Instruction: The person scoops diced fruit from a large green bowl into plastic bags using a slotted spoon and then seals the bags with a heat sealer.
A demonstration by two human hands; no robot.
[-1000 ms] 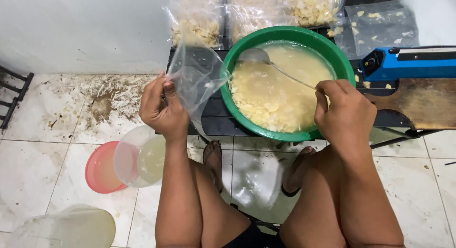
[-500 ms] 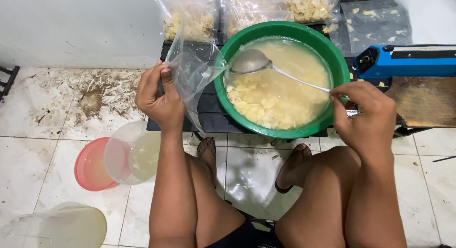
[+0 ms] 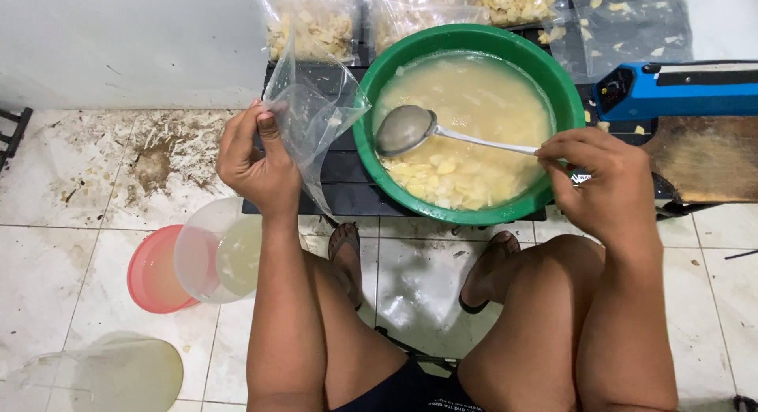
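My left hand (image 3: 257, 163) pinches the rim of an empty clear plastic bag (image 3: 316, 112), held up just left of a green basin (image 3: 564, 92). The basin is full of pale cloudy liquid with yellowish cut pieces heaped at its near side. My right hand (image 3: 604, 183) grips the handle of a metal ladle (image 3: 407, 129). The ladle's bowl hangs over the basin's left part, close to the bag's mouth.
The basin rests on a low black stand (image 3: 347, 195). Filled clear bags (image 3: 312, 25) of cut pieces lie behind it. A blue bag sealer (image 3: 679, 88) sits at right on a wooden board (image 3: 703, 167). Clear and pink tubs (image 3: 197, 258) stand on the tiled floor at left, my sandalled feet below.
The ladle has come up out of the liquid and swung left toward the bag. My right hand has slid right along the handle. The bag stays held beside the basin.
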